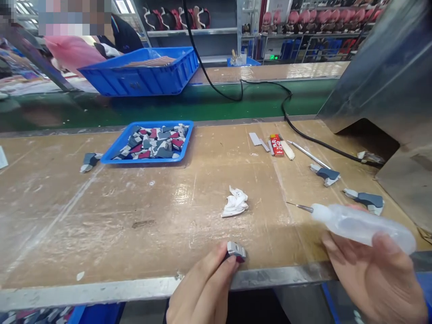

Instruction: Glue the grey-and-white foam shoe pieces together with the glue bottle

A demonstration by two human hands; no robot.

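My left hand (205,288) pinches a small grey and dark red part (235,251) at the front edge of the wooden workbench (135,211). My right hand (378,274) grips a clear squeeze bottle (362,225) with a thin metal needle tip (299,206) pointing left, held above the bench. A crumpled white cloth (235,202) lies between the two hands, a little farther back.
A blue tray (116,150) of several small grey, red and white parts sits at the back left, one loose part (89,161) beside it. Two grey parts (326,174) (366,200), a red tube (277,145), metal tools and a black cable (297,130) lie right. A metal machine housing (388,81) stands far right.
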